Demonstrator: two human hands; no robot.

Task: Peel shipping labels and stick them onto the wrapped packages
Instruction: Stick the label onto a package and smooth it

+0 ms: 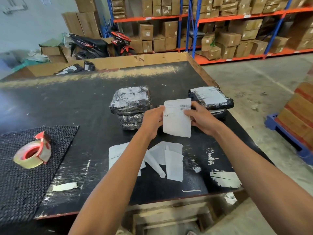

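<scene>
- Head view: near the table's (88, 106) front edge, loose white backing sheets (172, 160) lie flat, between the two forearms.
- On the left, a tape roll (32, 154) sits on a black mat (25, 184) at the table's front-left corner.
- Above the table's middle, both hands hold one white label (177, 117) upright in the air, long axis running near to far, barcode at its far right corner, print across the far part, the near half blank.
- The left hand (152, 121) pinches the label's left edge; the right hand (201, 117) grips its right edge, thumb on the face.
- Just beyond the left hand, a stack of black wrapped packages (130, 106) stands, the top one glossy with torn white patches.
- At the table's right edge, a second stack (211, 100) lies, its top package bearing a printed label.
- Cardboard boxes (169, 31) fill shelves behind.
</scene>
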